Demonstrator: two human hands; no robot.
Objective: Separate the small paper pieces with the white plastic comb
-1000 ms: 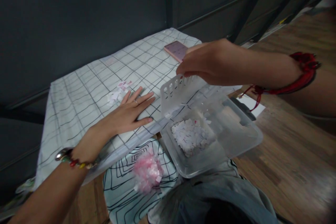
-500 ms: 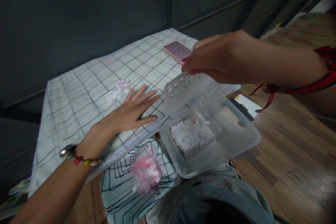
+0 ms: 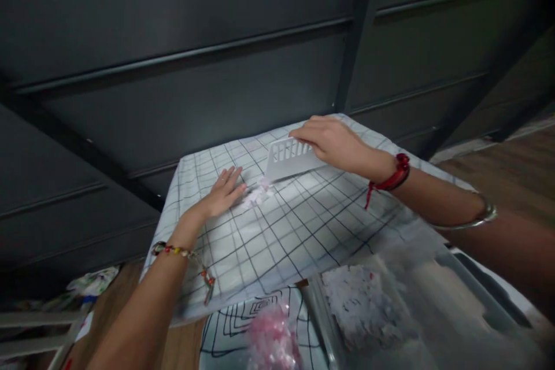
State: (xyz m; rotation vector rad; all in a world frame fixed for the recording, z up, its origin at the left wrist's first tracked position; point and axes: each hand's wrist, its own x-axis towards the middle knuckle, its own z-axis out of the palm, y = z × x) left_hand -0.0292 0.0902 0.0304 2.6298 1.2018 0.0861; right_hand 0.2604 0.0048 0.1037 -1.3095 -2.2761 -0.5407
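Observation:
My right hand (image 3: 336, 141) grips a slotted white plastic plate (image 3: 284, 167) by its upper edge, holding it upright on the checked tablecloth (image 3: 273, 237). Beside the plate's left corner lies a small heap of white and pinkish paper scraps (image 3: 256, 193). My left hand (image 3: 223, 192) rests open on the cloth, just left of the scraps, fingers stretched out and holding nothing. At the lower right, a translucent plastic box (image 3: 323, 324) contains a pile of torn white paper bits (image 3: 362, 300).
A shiny pink bundle (image 3: 275, 338) sits on a line-patterned teal cover (image 3: 223, 329) below the table's front edge. Dark panels (image 3: 217, 98) stand behind the table. A pale frame (image 3: 39, 329) is at the lower left, on the wood floor.
My right hand has carried the slotted plate from above the box across to the scraps on the table. My left hand stays flat near the scraps. The camera view has shifted.

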